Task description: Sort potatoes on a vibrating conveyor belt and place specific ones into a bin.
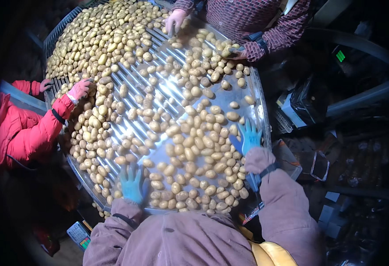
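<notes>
My left hand point(132, 185), in a blue work glove, is palm down at the table's near left side. Its fingers are spread at the edge of the metal slats, with potatoes close by on the right. My right hand point(249, 137), in a matching glove, reaches flat along the right side, fingers apart and nothing gripped. Between the two lies a loose spread of potatoes point(208, 142) on the smooth sheet-metal part of the sorting table point(219, 94). Some potatoes lie beside the thumb of my right hand; whether they touch it I cannot tell.
A deep potato heap point(91, 43) covers the far left. Across from me, a co-worker's gloved hand point(175, 20) hovers over potatoes; the other hand point(237, 53) is at a cluster. At left, a red-sleeved co-worker's hand point(79, 89) touches potatoes. A raised metal rim point(263, 106) borders the right.
</notes>
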`<state>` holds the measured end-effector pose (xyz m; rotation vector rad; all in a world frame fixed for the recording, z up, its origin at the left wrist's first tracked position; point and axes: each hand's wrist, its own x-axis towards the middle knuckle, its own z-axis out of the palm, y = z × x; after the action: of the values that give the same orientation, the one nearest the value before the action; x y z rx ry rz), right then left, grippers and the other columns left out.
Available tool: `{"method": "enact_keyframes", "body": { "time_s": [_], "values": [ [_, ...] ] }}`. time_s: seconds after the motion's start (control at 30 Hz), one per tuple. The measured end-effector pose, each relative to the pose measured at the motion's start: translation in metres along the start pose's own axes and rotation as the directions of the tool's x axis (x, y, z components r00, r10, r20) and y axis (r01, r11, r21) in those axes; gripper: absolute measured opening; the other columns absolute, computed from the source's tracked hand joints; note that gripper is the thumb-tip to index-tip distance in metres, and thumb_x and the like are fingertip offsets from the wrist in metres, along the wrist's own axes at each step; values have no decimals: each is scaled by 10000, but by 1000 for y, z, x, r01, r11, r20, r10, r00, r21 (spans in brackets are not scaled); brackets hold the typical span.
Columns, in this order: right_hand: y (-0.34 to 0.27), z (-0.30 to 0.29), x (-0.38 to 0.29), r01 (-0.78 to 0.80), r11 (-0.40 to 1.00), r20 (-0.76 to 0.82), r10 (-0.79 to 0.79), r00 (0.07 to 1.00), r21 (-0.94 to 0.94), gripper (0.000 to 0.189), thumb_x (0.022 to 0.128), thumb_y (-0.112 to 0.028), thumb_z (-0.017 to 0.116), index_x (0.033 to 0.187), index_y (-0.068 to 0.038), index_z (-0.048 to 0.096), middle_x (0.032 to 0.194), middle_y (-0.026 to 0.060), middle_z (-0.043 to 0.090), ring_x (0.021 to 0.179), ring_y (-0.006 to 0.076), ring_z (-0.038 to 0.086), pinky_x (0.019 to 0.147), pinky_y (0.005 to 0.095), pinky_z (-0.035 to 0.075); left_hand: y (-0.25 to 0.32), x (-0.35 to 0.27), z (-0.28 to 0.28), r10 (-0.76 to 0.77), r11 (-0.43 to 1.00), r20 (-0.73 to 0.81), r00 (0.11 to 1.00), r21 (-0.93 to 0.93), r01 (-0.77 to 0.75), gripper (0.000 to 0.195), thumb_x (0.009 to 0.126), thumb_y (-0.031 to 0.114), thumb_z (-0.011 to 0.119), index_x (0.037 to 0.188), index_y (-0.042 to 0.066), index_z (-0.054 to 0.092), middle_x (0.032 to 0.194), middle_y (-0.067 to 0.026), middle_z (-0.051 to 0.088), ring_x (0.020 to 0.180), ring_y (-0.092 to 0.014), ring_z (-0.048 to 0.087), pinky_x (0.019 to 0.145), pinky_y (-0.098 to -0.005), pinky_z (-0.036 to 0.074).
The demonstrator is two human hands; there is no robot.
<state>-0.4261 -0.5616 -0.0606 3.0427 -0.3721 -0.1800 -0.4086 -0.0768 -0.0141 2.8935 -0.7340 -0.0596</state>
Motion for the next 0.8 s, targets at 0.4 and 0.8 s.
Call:
{"method": "enact_keyframes", "body": {
  "time_s": [0.4, 0.8],
  "values": [
    [-85, -64, -24, 424, 773, -344, -281, 896, 472, 696, 868, -505, 642, 1473, -197, 489, 1537, 211, 366, 1398, 375, 356, 1098, 596, 270, 2, 5, -6, -25, 1000, 40, 999, -9, 25, 562, 884, 278, 674, 1403, 112, 540, 1515, -199, 383, 1390, -517, 278, 1120, -611, 299],
    [-115, -42, 216, 232, 960, -331, -170, 928, 157, 640, 899, -538, 584, 1480, -295, 473, 1565, 155, 338, 1402, 359, 336, 1119, 688, 178, -8, 7, 11, -7, 999, 51, 999, -49, 9, 552, 855, 266, 656, 1383, 132, 569, 1536, -186, 375, 1425, -511, 266, 1100, -659, 259]
  ]
}}
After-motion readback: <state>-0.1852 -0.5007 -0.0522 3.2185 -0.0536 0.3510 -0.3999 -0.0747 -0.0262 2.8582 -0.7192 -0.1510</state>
